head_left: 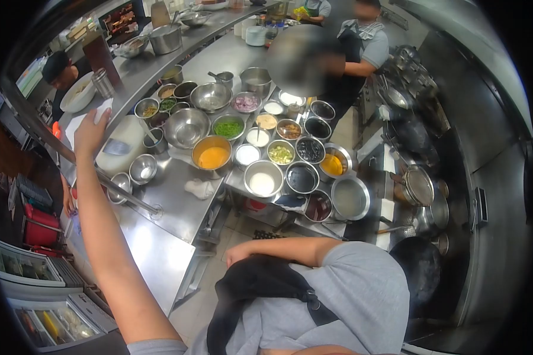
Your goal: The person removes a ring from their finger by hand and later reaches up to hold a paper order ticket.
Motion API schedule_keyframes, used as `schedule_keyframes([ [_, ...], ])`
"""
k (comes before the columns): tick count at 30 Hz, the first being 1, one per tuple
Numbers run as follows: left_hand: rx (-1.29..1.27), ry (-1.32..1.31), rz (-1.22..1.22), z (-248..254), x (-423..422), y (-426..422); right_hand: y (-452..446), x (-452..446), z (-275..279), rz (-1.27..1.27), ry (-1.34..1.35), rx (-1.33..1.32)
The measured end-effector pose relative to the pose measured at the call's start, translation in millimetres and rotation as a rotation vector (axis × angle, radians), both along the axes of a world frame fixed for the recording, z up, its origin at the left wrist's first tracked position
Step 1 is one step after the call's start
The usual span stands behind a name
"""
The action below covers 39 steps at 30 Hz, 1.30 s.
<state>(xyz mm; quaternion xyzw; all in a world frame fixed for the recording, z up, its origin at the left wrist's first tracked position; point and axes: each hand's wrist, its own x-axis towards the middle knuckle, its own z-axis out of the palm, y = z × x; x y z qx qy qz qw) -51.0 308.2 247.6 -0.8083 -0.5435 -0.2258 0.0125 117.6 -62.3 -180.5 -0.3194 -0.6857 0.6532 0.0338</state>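
My left arm stretches out to the upper left, and my left hand [91, 135] is closed on a white sheet [104, 109] that looks like paper or thin cloth. Below that hand lies a pale cutting board [121, 142] with a wide metal blade [118, 147] on it. A large white bowl [79, 93] and a steel shaker [103, 83] stand on the shelf just beyond. My right hand [238, 254] is curled in front of my body, beside the black apron [243, 290]. Its fingers are mostly hidden, and I cannot make out anything in them.
Steel bowls and pots of ingredients crowd the counter, among them chopped greens [228, 126], an orange liquid [213, 157] and a white liquid [262, 183]. A crumpled cloth [199, 189] lies near the edge. Stoves and woks [416, 269] line the right. Co-workers [370, 44] stand around.
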Motion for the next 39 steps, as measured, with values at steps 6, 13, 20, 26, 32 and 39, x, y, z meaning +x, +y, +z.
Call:
schedule_keyframes([
  [6,0.019,-0.019,-0.008,-0.5,1.1,-0.9,-0.5,-0.7,-3.0,-0.053,0.069,0.066],
  [13,-0.002,-0.016,0.005,6.0,2.7,-11.1,5.7,-1.0,-33.8,0.032,0.052,0.110],
  [20,-0.012,-0.023,0.014,4.5,3.3,-9.3,4.4,1.1,-12.2,0.035,0.064,0.125],
  [26,-0.006,-0.002,0.015,0.8,-0.2,-0.1,2.7,-0.1,-12.7,0.034,0.112,0.129],
  [32,-0.001,-0.007,0.000,1.9,0.4,-3.2,2.4,0.7,-9.8,0.042,0.145,0.117],
  [39,-0.020,-0.011,0.015,5.5,2.5,-9.0,3.1,-1.4,-17.8,0.049,0.124,0.138],
])
